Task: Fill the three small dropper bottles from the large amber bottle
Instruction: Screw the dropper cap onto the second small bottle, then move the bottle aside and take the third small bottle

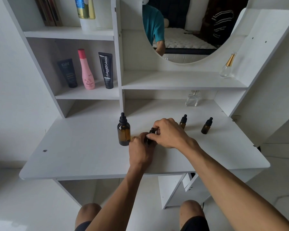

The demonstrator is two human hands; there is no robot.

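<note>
The large amber bottle [123, 131] stands upright on the white desk [83, 147] with its black dropper cap on. Just to its right, my left hand [140, 150] grips the body of a small dropper bottle [150, 134], which is mostly hidden. My right hand [168, 133] pinches that bottle's black dropper cap from above. Two more small amber dropper bottles stand capped further right, one behind my right hand [183, 121] and one apart from it [207, 126].
A clear glass perfume bottle [192, 98] stands at the back of the desk under a shelf. Another clear bottle with a gold neck [227, 66] sits on the upper shelf. Three cosmetic tubes [88, 70] fill the left cubby. A round mirror [187, 29] hangs above.
</note>
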